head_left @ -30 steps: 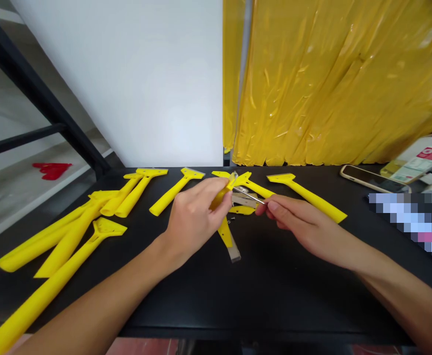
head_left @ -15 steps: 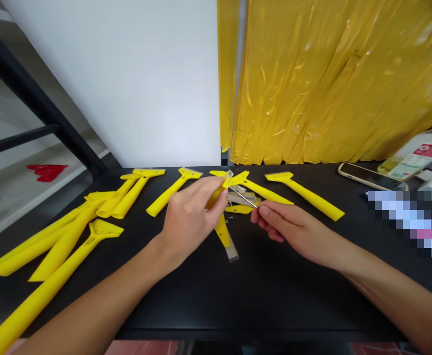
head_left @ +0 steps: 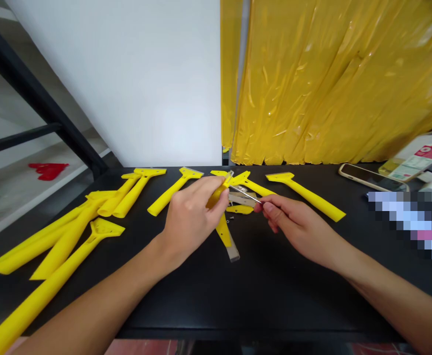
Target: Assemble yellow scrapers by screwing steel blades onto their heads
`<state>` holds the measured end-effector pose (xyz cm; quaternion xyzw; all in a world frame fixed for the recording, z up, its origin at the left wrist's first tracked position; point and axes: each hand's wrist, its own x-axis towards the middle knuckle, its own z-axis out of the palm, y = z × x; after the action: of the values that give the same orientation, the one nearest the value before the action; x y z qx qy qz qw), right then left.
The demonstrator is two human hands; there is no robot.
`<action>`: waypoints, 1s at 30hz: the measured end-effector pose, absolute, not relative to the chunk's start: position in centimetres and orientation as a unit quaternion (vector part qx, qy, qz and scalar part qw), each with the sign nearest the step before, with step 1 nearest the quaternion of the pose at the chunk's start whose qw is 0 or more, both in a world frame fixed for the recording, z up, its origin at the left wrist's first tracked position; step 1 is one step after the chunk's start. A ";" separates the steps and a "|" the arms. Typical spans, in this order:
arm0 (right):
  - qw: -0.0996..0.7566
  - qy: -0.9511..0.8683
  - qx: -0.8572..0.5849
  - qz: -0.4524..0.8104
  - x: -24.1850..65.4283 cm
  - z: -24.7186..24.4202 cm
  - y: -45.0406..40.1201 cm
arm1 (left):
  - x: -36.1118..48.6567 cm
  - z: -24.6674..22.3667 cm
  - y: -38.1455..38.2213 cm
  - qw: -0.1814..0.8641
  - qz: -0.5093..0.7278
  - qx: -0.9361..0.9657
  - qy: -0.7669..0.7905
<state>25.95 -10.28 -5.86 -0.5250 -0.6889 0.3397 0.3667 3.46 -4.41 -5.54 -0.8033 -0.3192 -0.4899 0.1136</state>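
My left hand (head_left: 193, 209) is closed around a yellow scraper (head_left: 227, 181), whose head pokes out past the thumb and fingertips; most of its handle is hidden by the hand. In my right hand (head_left: 293, 214) the fingers pinch a screwdriver (head_left: 246, 194). Its thin metal shaft slants up and left, with the tip at the scraper head; whether it sits in a screw I cannot tell. Below lie a yellow plate (head_left: 223, 232), a metal blade strip (head_left: 233, 252), another yellow plate (head_left: 241, 210) and a small screw (head_left: 232, 218).
Several yellow scrapers (head_left: 71, 231) lie on the left of the black table (head_left: 275, 286). Another scraper (head_left: 312, 197) rests behind my right hand. A phone (head_left: 373, 177) and a labelled bottle (head_left: 418, 158) are at the right. A white panel (head_left: 156, 88) and yellow plastic sheeting (head_left: 330, 88) stand behind.
My right hand has shifted slightly right and up, its fingers turned a little on the screwdriver. The left hand keeps its hold on the scraper almost unmoved.
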 end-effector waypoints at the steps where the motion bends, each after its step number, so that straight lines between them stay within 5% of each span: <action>1: 0.367 -0.684 -0.527 0.346 26.1 -5.9 -10.2 | 3.5 -5.5 -4.4 0.116 -0.492 -0.801 -0.320; 8: 0.426 -0.677 -0.562 0.209 26.0 -6.0 -10.3 | 3.6 -5.5 -4.6 0.118 -0.492 -0.807 -0.305; 18: 0.348 -0.668 -0.490 0.438 25.8 -5.6 -10.4 | 3.3 -5.6 -4.3 0.131 -0.490 -0.811 -0.291; 26: 0.420 -0.673 -0.519 0.319 25.6 -6.2 -10.1 | 3.5 -5.6 -4.4 0.129 -0.486 -0.813 -0.293; 30: 0.380 -0.689 -0.531 0.315 25.9 -6.0 -10.2 | 3.6 -5.8 -4.6 0.115 -0.473 -0.824 -0.288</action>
<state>25.87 -10.16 -6.01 -0.5306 -0.6888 0.3150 0.3805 3.56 -4.57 -5.78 -0.8242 -0.2885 -0.4734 0.1153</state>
